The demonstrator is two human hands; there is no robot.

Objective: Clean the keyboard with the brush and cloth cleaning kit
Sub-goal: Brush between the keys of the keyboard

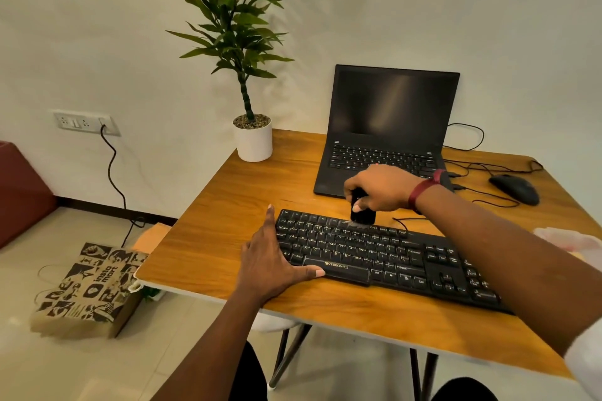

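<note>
A black keyboard [391, 257] lies at an angle on the wooden table [228, 202], near its front edge. My right hand [381, 187] is closed around a black brush [361, 213] whose bristles touch the top key rows left of the keyboard's middle. My left hand [277, 257] lies flat and spread against the keyboard's left end, thumb along the front edge by the space bar, fingers pointing away. A pale cloth-like thing [566, 238] sits blurred at the right edge of the table, partly hidden by my right forearm.
An open black laptop [387, 130] stands behind the keyboard. A black mouse [514, 189] with cables lies at the far right. A potted plant [254, 137] occupies the table's far left corner. On the floor to the left sits a paper bag [88, 290].
</note>
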